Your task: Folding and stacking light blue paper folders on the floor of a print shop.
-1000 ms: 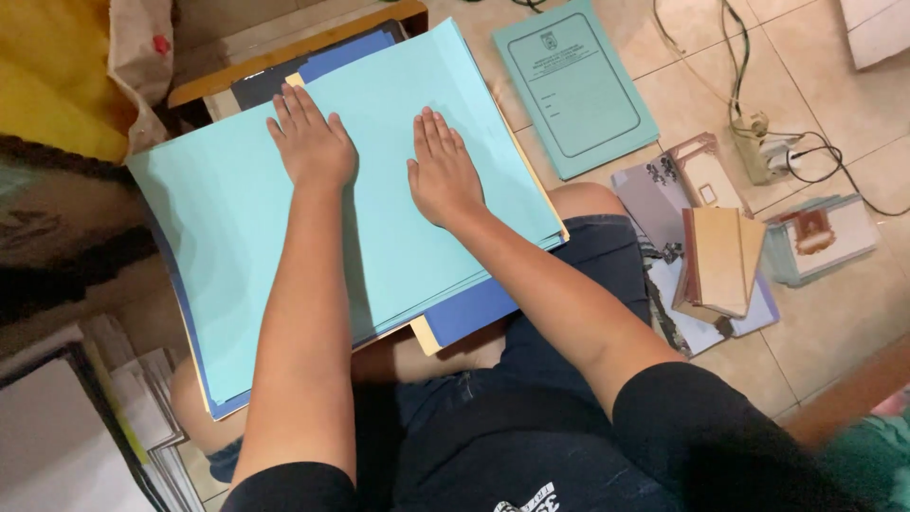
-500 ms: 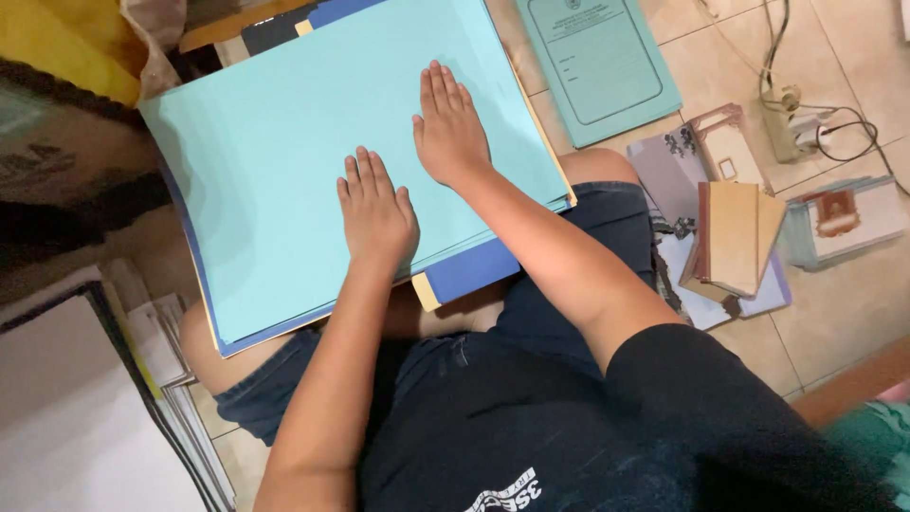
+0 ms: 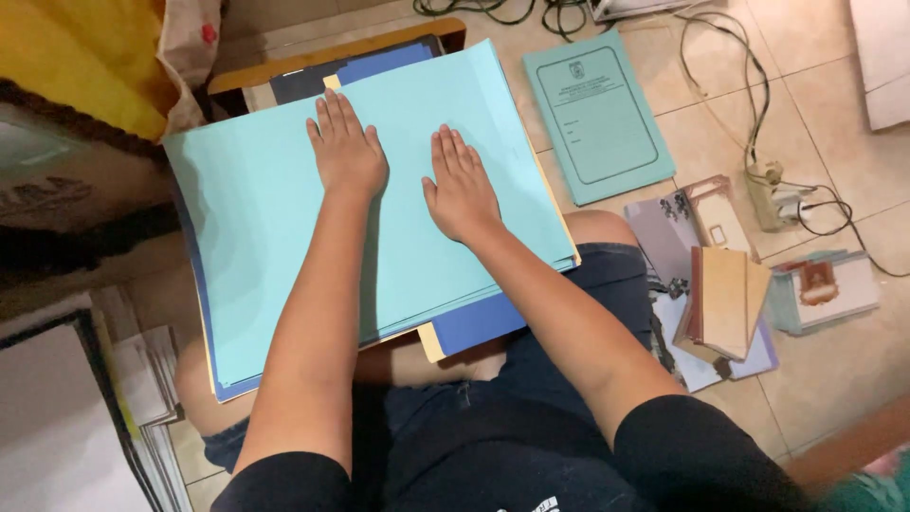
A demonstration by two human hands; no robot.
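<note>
While both palms lie flat on it, the light blue folder sheet (image 3: 256,237) rests on top of a stack across the person's lap, its long axis running from the lower left up toward the upper right of the view. It lies directly under the fingers, which point away from the body toward the far edge. The left hand (image 3: 347,152) sits nearer that far edge and close to the fold line; the right hand (image 3: 462,185) presses just beside it, a little closer to the body. Neither hand grips anything: the fingers are stretched out, close together, flattened against the paper. The sheet looks smooth, matte and pale turquoise, with a soft crease down its middle. Beneath it show a cream sheet edge (image 3: 431,341) and a dark blue folder (image 3: 479,322). On the tiled floor (image 3: 825,114) to the right lie a green printed folder (image 3: 597,118), a small stack of booklets (image 3: 725,299) and a tangle of cables (image 3: 758,114). A pile of papers (image 3: 142,379) sits at the left.
</note>
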